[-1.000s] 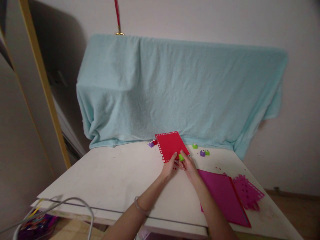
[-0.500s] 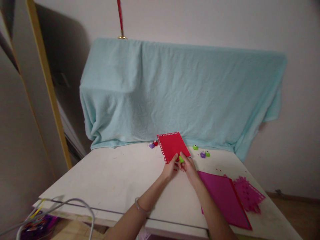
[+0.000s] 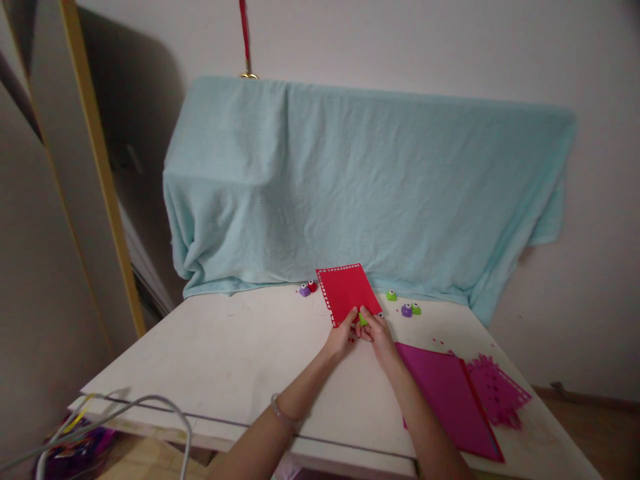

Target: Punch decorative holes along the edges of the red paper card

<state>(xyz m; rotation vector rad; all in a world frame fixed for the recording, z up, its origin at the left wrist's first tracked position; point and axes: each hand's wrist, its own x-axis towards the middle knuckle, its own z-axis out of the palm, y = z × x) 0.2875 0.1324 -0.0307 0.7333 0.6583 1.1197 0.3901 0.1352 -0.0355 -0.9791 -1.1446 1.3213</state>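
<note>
Low over the table, a red sheet (image 3: 350, 290) is tilted up, with rows of small punched holes along its far and left edges. My left hand (image 3: 344, 331) is closed on the sheet's near edge, thumb on top. Close beside it, my right hand (image 3: 377, 331) is closed round a small bright green hole punch (image 3: 363, 321) at that same edge. Fingers cover much of the punch. Part of a white eye-like piece (image 3: 381, 315) shows just beyond my right hand. Tiny red bits (image 3: 351, 339) lie below my hands.
Purple (image 3: 305, 291) and red punches (image 3: 312, 286) with eyes sit behind left. Green (image 3: 391, 295) and purple punches (image 3: 407, 311) sit behind right. Magenta sheets (image 3: 440, 390) and a hole-filled magenta piece (image 3: 495, 393) lie right. A grey cable (image 3: 165, 402) loops front left.
The view has shifted very slightly. My hands, the red sheet and the green punch keep nearly the same positions.
</note>
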